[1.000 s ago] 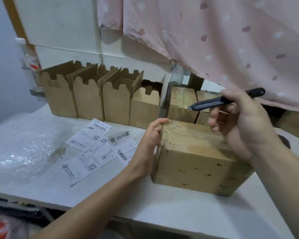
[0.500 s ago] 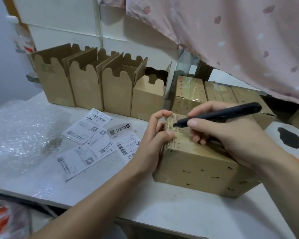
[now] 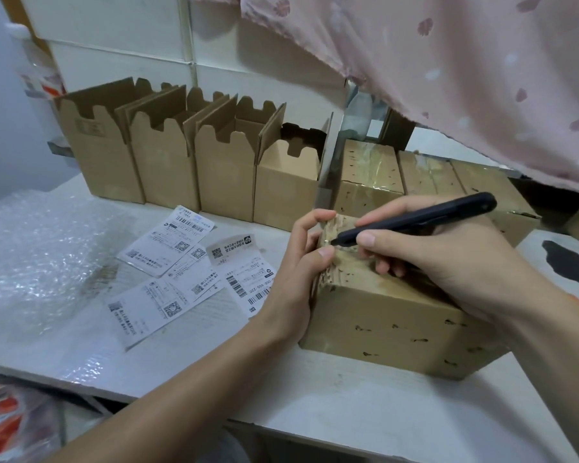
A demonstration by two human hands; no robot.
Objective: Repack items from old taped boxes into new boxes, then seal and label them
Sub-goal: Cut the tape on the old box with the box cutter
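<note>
An old taped cardboard box [image 3: 391, 325] with dark marks lies on the white table [image 3: 331, 406] in front of me. My left hand [image 3: 301, 265] grips its left top corner, thumb on the top. My right hand [image 3: 448, 259] holds a black pen-shaped cutter [image 3: 415, 219], its tip touching the tape on the box top near my left thumb. Several new open boxes [image 3: 168, 162] stand in a row at the back left. More old taped boxes [image 3: 368, 175] lie behind the one I hold. Several printed labels [image 3: 181, 272] are spread on the table left of it.
A sheet of bubble wrap [image 3: 37, 255] covers the table's left part. A pink spotted curtain [image 3: 465, 71] hangs over the back right. A dark patch [image 3: 565, 262] marks the surface at far right. The table's front edge runs below my forearms.
My right hand came down from above the box and set the cutter's tip on the taped top. My left hand closed tighter round the corner.
</note>
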